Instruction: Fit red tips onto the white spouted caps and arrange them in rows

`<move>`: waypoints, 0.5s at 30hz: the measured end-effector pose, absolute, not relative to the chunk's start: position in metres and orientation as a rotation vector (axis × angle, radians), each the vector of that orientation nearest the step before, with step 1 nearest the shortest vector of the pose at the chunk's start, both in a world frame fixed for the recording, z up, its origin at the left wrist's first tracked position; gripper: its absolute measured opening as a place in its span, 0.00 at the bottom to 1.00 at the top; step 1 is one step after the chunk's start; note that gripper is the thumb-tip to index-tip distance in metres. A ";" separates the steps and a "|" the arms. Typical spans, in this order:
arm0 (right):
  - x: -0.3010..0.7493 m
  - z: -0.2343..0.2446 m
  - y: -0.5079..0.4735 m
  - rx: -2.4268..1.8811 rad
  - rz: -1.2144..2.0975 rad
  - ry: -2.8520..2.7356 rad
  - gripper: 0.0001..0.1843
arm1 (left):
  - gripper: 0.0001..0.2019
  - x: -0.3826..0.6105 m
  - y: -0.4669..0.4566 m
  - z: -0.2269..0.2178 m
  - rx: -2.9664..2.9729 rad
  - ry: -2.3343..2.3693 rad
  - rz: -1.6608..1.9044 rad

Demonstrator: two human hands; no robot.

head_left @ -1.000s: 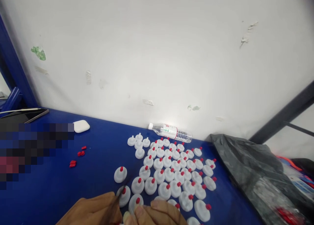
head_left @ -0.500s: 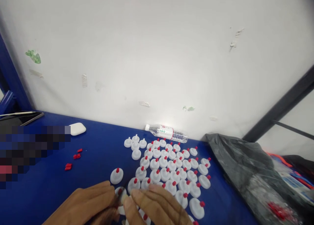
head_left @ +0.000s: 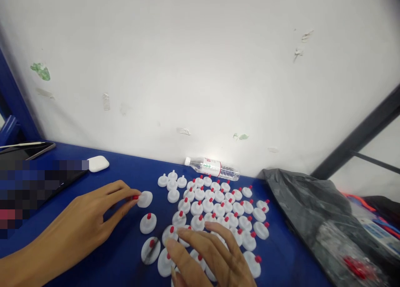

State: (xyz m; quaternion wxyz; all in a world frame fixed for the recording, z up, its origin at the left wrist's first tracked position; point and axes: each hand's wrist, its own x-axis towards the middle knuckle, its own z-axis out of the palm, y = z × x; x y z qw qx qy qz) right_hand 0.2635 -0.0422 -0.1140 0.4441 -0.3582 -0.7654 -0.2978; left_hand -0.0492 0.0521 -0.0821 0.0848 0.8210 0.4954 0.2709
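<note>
The left hand (head_left: 93, 215) is pinching a white disc (head_left: 145, 199) by its red cap (head_left: 135, 197), just left of the clustered discs (head_left: 198, 223) on the blue table (head_left: 287, 264). Apart from it, the right hand (head_left: 215, 258) is reaching over the nearest ones, fingers parted; whether it's touching any, I'm not managing to tell.

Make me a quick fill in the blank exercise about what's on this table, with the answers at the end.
The left hand pinches a white disc by its ____ tip.
The clear bottle lies with its white cap toward the picture's ____ edge.
The cluster of discs without coloured tips numbers ____.
The tabletop is coloured ____.
Missing words: red; left; five; blue.
</note>
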 end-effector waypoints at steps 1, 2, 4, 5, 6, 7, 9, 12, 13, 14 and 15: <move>0.264 -0.114 -0.044 -0.905 -0.709 -1.903 0.25 | 0.23 -0.047 0.051 -0.084 2.440 1.458 0.798; 0.263 -0.114 -0.045 -0.913 -0.687 -1.906 0.26 | 0.22 -0.045 0.049 -0.086 2.435 1.437 0.791; 0.261 -0.113 -0.046 -0.918 -0.647 -1.914 0.26 | 0.21 -0.040 0.046 -0.090 2.421 1.392 0.789; 0.260 -0.112 -0.047 -0.918 -0.638 -1.916 0.26 | 0.19 -0.038 0.045 -0.091 2.406 1.382 0.788; 0.259 -0.112 -0.047 -0.917 -0.638 -1.915 0.26 | 0.18 -0.036 0.044 -0.093 2.386 1.378 0.793; 0.258 -0.112 -0.046 -0.918 -0.641 -1.914 0.26 | 0.17 -0.035 0.043 -0.094 2.360 1.377 0.800; 0.257 -0.112 -0.045 -0.925 -0.650 -1.910 0.25 | 0.17 -0.032 0.042 -0.098 2.309 1.341 0.828; 0.257 -0.111 -0.042 -0.912 -0.693 -1.907 0.22 | 0.16 -0.031 0.042 -0.102 2.334 1.204 0.862; 0.257 -0.111 -0.041 -0.904 -0.710 -1.905 0.22 | 0.16 -0.031 0.042 -0.103 2.362 1.159 0.871; 0.257 -0.109 -0.040 -0.891 -0.736 -1.903 0.21 | 0.16 -0.032 0.042 -0.104 2.380 1.137 0.882; 0.257 -0.108 -0.038 -0.876 -0.767 -1.899 0.20 | 0.16 -0.032 0.042 -0.105 2.377 1.149 0.880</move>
